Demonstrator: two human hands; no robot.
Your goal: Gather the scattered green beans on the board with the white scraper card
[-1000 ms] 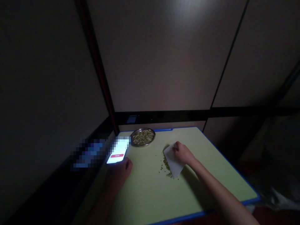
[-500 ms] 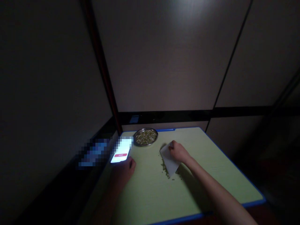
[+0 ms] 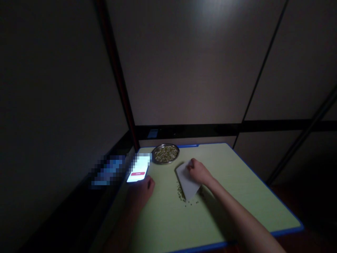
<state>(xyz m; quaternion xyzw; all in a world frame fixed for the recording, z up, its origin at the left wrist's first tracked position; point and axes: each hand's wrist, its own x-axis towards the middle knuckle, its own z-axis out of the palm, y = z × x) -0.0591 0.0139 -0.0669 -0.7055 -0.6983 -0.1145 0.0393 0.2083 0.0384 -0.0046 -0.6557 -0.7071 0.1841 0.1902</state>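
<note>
Right hand [image 3: 198, 171] closed on a white card [image 3: 186, 181], pinching its far edge; card tilted on the green table [image 3: 237, 189], near edge among loose beans [image 3: 181, 194]. Left hand [image 3: 140, 191] flat on the table, holding nothing, just below a lit phone [image 3: 138, 169], screen blurred. Steel dish [image 3: 165, 153] of beans beyond. Dim room; bean detail indistinct.

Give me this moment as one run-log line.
right hand: holds white card against beans | left hand: flat by phone | metal dish: holds beans
</note>
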